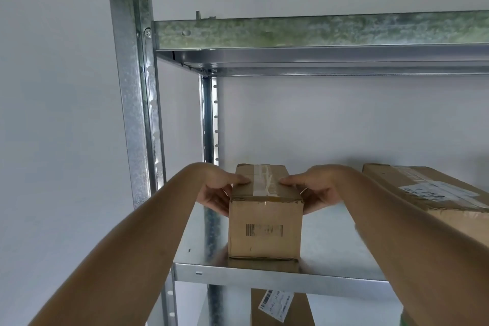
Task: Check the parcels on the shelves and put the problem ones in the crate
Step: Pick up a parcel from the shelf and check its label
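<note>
So I'm mid-check: left hand (215, 193) and right hand (316, 194) each have a curled grip on the small box (265, 216) sides, near the shelf (264, 276) front edge. Next I'd judge its crumpled tape; the crate isn't in view.

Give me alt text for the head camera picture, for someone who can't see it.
Two bare hands, left hand and right hand, grip the sides of a small taped cardboard box standing on a metal shelf. A larger box sits on the same shelf to the right, and another labelled parcel shows on the shelf below.
</note>
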`<state>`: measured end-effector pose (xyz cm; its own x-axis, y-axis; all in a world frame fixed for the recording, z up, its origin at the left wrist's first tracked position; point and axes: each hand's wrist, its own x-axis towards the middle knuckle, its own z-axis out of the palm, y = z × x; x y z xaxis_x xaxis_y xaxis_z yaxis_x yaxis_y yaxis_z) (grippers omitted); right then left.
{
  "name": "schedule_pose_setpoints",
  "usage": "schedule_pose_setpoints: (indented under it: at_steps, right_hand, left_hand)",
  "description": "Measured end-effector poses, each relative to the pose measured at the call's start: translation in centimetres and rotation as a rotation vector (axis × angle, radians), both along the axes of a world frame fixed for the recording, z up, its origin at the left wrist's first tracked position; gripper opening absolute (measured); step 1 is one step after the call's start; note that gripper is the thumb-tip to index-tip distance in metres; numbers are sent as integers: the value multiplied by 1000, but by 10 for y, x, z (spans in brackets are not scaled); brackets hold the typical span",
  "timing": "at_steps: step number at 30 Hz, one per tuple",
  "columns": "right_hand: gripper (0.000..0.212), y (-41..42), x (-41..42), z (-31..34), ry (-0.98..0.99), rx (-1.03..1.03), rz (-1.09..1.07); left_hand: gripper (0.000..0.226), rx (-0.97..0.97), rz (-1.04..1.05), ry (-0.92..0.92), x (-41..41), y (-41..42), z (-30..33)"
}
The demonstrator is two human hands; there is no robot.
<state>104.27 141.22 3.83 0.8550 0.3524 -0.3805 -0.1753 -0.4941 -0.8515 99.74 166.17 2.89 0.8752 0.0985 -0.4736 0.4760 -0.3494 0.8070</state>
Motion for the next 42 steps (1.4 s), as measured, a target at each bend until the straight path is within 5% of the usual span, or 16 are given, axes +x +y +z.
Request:
schedule_pose_setpoints:
  at_steps: [10,21,30,35,42]
  right_hand:
    - [33,4,16,5,48,-33,77]
    - [39,2,18,0,13,-6,42]
    - [95,-12,3,-29,-53,10,-27]
    - [70,-28,-10,-7,32,81,-1]
    - [41,-22,-27,13,-228,-41,-25]
  left_hand:
    - [37,-27,-26,5,3,-3,6]
    - [37,-51,3,-54,4,0,-1]
    - [56,-220,66,-214,-9,1,-26]
    - [48,-334,60,-196,-19,-2,-32]
    - [39,-304,20,-210,-29,-7,-26]
